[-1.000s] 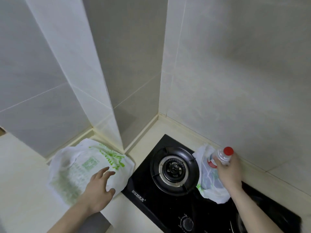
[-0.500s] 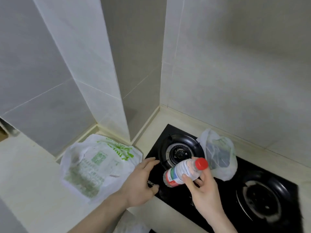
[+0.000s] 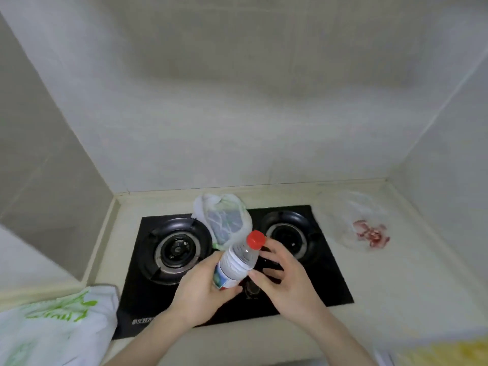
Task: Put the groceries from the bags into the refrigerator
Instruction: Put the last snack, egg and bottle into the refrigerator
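Two hands: left hand (image 3: 203, 291) grips bottle (image 3: 236, 261), label unreadable; right hand (image 3: 284, 277) loose.

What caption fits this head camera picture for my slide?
Left hand holds a red-capped bottle above the stove; right hand beside it.

Both bare forearms reach forward from the bottom edge. The left hand (image 3: 202, 291) curls its fingers and thumb around the lower body of a bottle (image 3: 237, 262). The right hand (image 3: 284, 277) sits just beside it, fingers loosely spread, thumb touching the bottle's side.
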`<state>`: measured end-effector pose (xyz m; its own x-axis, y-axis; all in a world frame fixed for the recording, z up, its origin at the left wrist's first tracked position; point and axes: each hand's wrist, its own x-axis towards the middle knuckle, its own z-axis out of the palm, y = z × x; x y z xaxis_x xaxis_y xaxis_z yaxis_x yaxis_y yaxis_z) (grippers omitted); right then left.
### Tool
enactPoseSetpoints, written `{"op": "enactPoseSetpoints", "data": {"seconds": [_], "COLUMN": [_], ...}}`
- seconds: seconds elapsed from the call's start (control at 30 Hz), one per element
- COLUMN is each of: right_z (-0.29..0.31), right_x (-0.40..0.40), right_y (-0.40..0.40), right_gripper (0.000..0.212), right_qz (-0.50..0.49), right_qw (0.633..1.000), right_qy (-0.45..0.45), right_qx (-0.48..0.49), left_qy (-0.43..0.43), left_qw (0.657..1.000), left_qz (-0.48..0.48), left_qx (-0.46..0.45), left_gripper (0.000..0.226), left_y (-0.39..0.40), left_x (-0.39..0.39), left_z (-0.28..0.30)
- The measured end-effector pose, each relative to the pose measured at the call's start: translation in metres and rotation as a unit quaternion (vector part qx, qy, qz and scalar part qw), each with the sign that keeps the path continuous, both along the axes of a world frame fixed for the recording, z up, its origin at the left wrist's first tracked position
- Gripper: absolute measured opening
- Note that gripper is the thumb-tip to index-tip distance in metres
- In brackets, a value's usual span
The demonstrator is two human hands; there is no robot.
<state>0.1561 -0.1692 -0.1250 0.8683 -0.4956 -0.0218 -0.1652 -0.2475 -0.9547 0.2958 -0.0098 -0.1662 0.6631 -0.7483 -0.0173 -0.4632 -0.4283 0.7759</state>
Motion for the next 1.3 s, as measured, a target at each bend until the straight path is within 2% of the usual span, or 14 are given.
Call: {"op": "enactPoseSetpoints", "data": {"seconds": [0.17,0.3,0.57,0.73,1.0,1.13,1.3], "right_z": [-0.007,0.001,0.014,0.019,0.032,0.039,0.053], "right_x": [-0.095,-0.179,-0.338,-0.430,-0.548,-0.592,-0.634], "right_y": [-0.055,-0.089,-0.136,-0.150,-0.140,-0.134,-0.124], "right_gripper": [0.052,0.051,0.054,0.054,0.055,0.054,0.054], "right_qz": [-0.099,-0.165,-0.263,-0.332,-0.498,-0.573,-0.675], "right_qw": [0.994,0.984,0.955,0.928,0.849,0.798,0.713], "right_qy": [0.027,0.046,0.082,0.121,0.130,0.152,0.169], "right_qx": [-0.046,-0.046,-0.113,-0.119,-0.118,-0.106,-0.092], "left_qy": [0.037,0.086,0.104,0.116,0.114,0.127,0.122], "left_qw": [0.999,0.992,0.974,0.957,0.899,0.851,0.773], "left_qz": [-0.038,-0.096,-0.197,-0.267,-0.422,-0.510,-0.623], "left_qx": [0.004,0.001,-0.028,-0.025,-0.006,0.014,0.006], "left_gripper": [0.048,0.051,0.051,0.042,0.042,0.048,0.045], "left_y": [-0.048,-0.096,-0.194,-0.249,-0.342,-0.389,-0.441], "left_x": [-0.042,-0.096,-0.222,-0.295,-0.411,-0.473,-0.553], "left_z": [0.004,0.009,0.026,0.043,0.068,0.070,0.074]}}
